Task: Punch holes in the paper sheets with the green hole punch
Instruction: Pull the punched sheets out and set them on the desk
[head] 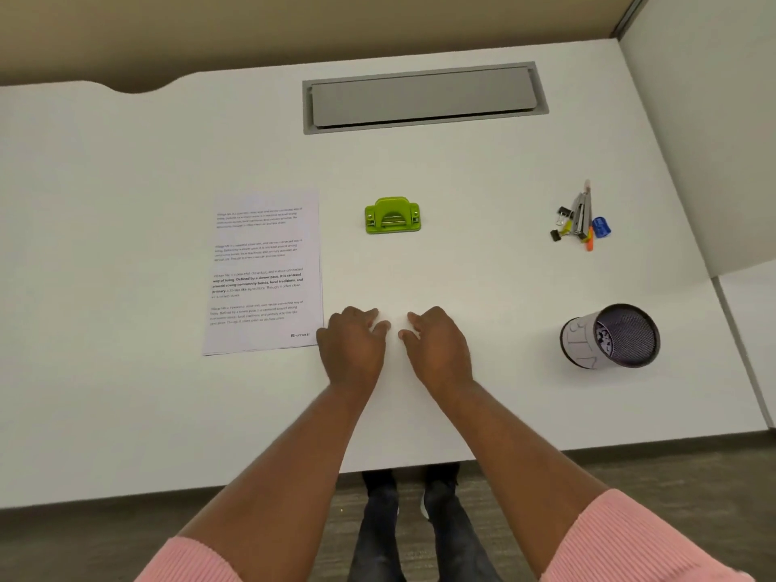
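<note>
I see both grips low on the white desk [126, 203], side by side and a little apart. The left grip [355, 350] and the right grip [436, 350] lie knuckles up, with the fingers loosely curled under and nothing held in either. The left one sits just beside the near right corner of the paper sheets [264, 270]; I cannot tell whether it touches them.

The sheets lie flat to my left, printed side up, with blocks of text and "E-mail" at the near corner. The green hole punch [392, 215] stands alone on the desk beyond the grips, just right of the sheets' far end and apart from them.

Far to the right is a small heap of stationery: a stapler [583, 214], black binder clips [562, 214], an orange marker [589, 241] and a small blue item [601, 227]. Nearer me on that side is a mesh cup [611, 336]. A grey cable hatch [424, 96] is set into the desk's far side. Pink sleeves [630, 539] cover both upper forearms.
</note>
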### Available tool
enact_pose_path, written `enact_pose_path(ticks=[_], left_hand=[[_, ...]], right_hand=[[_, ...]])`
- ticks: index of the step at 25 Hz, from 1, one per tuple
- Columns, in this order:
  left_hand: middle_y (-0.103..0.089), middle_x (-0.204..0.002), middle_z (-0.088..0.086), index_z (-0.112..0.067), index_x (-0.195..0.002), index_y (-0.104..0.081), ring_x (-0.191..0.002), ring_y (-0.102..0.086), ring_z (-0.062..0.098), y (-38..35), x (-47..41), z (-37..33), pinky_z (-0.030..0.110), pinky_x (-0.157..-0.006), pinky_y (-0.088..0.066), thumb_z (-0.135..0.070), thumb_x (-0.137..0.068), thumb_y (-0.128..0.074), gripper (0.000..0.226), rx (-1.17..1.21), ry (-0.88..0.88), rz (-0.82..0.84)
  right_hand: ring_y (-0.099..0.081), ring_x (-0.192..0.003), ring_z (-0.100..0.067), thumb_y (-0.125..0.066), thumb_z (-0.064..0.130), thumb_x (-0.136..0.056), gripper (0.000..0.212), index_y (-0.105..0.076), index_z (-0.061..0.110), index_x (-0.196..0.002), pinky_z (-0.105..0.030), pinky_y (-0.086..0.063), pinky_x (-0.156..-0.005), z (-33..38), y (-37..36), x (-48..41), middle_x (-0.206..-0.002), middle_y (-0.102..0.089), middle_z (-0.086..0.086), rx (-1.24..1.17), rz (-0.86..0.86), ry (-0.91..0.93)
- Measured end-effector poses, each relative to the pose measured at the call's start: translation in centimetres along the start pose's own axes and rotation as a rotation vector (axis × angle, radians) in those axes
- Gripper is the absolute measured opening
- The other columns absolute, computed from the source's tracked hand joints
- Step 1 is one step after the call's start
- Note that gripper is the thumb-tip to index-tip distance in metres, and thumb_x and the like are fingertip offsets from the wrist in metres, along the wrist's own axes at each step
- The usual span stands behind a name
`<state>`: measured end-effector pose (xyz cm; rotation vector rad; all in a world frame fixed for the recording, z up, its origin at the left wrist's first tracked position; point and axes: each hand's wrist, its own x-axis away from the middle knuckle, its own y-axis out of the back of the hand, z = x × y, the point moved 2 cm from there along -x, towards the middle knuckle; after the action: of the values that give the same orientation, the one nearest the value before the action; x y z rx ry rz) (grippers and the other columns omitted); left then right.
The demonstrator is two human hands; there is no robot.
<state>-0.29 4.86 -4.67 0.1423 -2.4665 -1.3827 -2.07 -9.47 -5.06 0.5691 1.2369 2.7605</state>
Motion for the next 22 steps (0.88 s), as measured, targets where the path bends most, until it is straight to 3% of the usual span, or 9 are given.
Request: enact_pose_path(ticks=[4, 6, 9, 11, 17, 22], left_hand=[[-0.074, -0.102, -0.006, -0.027, -0.099, -0.079, -0.095, -0.064, 0.019, -0.3, -0.1, -0.6, 0.039, -0.085, -0.039, -0.033, -0.093, -0.061, 0.020, -0.093, -0.105, 0.007], [-0.073, -0.095, -0.006, -0.026, -0.091, -0.078, -0.090, -0.063, 0.019, -0.4, -0.2, -0.6, 0.039, -0.082, -0.037, -0.029, -0.095, -0.057, 0.022, -0.138, -0.171, 0.019], [-0.068, -0.088, -0.003, -0.021, -0.086, -0.072, -0.084, -0.061, 0.022, -0.3, -0.5, -0.6, 0.038, -0.080, -0.034, -0.025, -0.096, -0.050, 0.025, -0.224, -0.270, 0.053], [-0.065, -0.087, 0.000, -0.017, -0.087, -0.067, -0.083, -0.060, 0.025, -0.4, -0.5, -0.8, 0.038, -0.079, -0.032, -0.023, -0.098, -0.044, 0.027, -0.299, -0.322, 0.078], [-0.063, -0.096, 0.002, -0.015, -0.097, -0.062, -0.090, -0.058, 0.025, -0.9, -0.4, -1.0, 0.038, -0.084, -0.034, -0.026, -0.102, -0.038, 0.027, -0.315, -0.295, 0.120], [-0.063, -0.095, 0.002, -0.015, -0.094, -0.063, -0.090, -0.058, 0.025, -0.6, -0.8, -1.1, 0.039, -0.087, -0.037, -0.022, -0.099, -0.040, 0.024, -0.282, -0.288, 0.161]], right_hand=[[-0.063, -0.101, -0.019, -0.055, 0.032, -0.099, 0.030, -0.069, 0.012, -0.116, -0.029, -0.048, -0.079, 0.6, -0.1, -0.2, -0.108, -0.065, -0.002, 0.154, -0.020, 0.086], [-0.063, -0.092, -0.021, -0.054, 0.029, -0.099, 0.026, -0.073, 0.013, -0.105, -0.030, -0.048, -0.072, 0.8, 0.0, -0.5, -0.100, -0.065, -0.002, 0.170, -0.017, 0.114], [-0.057, -0.078, -0.021, -0.050, 0.023, -0.097, 0.026, -0.067, 0.014, -0.079, -0.029, -0.037, -0.059, 1.1, -0.2, -0.6, -0.085, -0.058, 0.001, 0.243, -0.006, 0.158], [-0.054, -0.076, -0.020, -0.048, 0.019, -0.095, 0.023, -0.063, 0.014, -0.078, -0.029, -0.033, -0.058, 1.2, -0.3, -0.6, -0.083, -0.056, 0.001, 0.262, 0.005, 0.157], [-0.059, -0.075, -0.013, -0.059, 0.030, -0.093, 0.014, -0.062, 0.021, -0.083, -0.032, -0.048, -0.066, 1.7, 0.0, -1.3, -0.085, -0.063, 0.009, 0.031, -0.016, -0.031], [-0.067, -0.082, -0.017, -0.062, 0.022, -0.090, 0.007, -0.062, 0.017, -0.085, -0.037, -0.056, -0.072, 2.4, 0.0, -2.7, -0.093, -0.070, 0.005, 0.145, 0.065, -0.068]])
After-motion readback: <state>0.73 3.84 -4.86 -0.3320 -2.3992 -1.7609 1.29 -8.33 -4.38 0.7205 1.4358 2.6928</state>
